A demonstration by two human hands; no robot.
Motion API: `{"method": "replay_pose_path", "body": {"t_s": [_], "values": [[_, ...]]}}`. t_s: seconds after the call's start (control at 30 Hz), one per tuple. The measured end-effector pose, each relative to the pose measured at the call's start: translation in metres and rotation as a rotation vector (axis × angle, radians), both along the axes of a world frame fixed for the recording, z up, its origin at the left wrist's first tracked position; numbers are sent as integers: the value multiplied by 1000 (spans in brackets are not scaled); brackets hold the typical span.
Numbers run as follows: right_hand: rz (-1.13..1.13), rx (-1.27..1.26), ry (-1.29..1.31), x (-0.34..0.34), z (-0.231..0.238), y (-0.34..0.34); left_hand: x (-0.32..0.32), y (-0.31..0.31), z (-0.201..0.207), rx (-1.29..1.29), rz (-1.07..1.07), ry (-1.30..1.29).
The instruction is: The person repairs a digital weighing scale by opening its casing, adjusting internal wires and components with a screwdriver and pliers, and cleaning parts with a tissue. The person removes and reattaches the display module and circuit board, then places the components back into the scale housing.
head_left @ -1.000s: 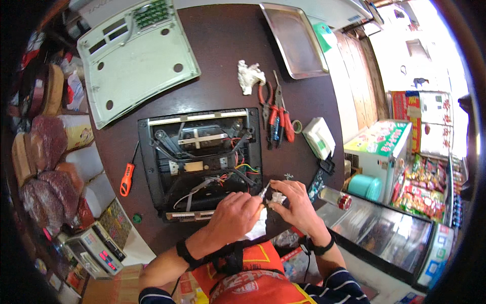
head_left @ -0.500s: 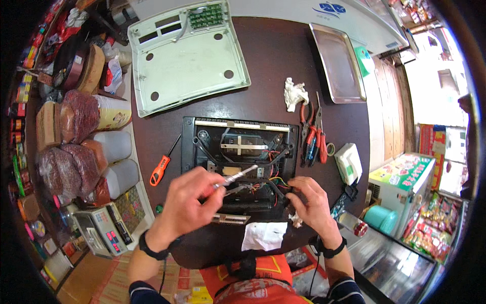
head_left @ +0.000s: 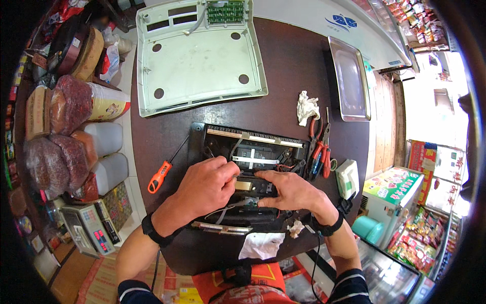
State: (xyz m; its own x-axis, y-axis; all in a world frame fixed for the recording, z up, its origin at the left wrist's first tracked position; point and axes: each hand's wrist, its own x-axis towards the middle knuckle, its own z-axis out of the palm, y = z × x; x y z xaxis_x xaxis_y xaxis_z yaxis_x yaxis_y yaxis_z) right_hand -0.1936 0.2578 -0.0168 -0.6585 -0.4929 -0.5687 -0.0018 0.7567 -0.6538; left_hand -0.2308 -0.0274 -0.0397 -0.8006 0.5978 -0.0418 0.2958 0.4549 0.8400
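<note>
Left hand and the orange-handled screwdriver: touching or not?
Apart. The head view shows a strip of dark tabletop between the left hand and the orange-handled screwdriver.

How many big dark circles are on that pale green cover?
4. On the pale green cover, there's an upper-left circle, an upper-right circle, a lower-left circle and a lower-right circle. None look hidden.

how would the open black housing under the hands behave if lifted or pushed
The black housing would probably stay stiff, judging by its boxy shape. Its curving pale cable may flop. Lying broad and low, the housing seems unlikely to tip.
</note>
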Motion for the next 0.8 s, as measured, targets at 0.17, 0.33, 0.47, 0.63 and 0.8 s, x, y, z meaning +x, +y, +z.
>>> {"method": "replay_pose_path", "body": {"t_s": [0.17,0.33,0.47,0.63,0.8], "values": [[-2,23,-93,-4,0,-1,7,2,-6,-18,17,-9],[-12,24,-85,-4,2,-1,8,3,-6,21,39,17],[-33,53,-66,-2,8,1,5,-7,-2,-5,32,12],[-27,13,-169,-13,10,4,-3,-3,-1,-10,-12,8],[-31,-10,-240,-12,10,10,-1,4,-2,-14,-33,-12]]}}
